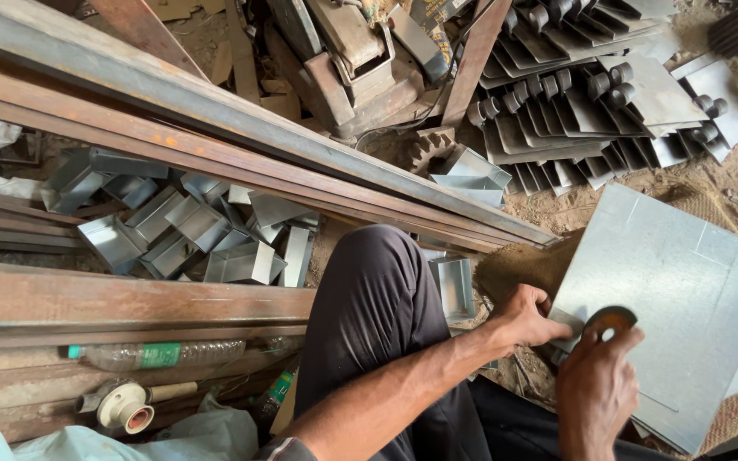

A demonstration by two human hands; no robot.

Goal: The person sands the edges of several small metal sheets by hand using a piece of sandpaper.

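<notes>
Both hands pinch: left hand [530, 318] galvanized sheet [668, 299], right hand [595, 388] rusty disc [611, 318].

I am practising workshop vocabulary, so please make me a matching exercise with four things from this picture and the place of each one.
Things:
1. plastic bottle
2. metal sheet
3. folded metal pieces
4. gear wheel

Places:
A. heaped between the rusty beams
B. under both hands, at right
C. lying lower left, beside a beam
D. upper middle, on the dirt past the long bars

Pairs: 1-C, 2-B, 3-A, 4-D
</notes>
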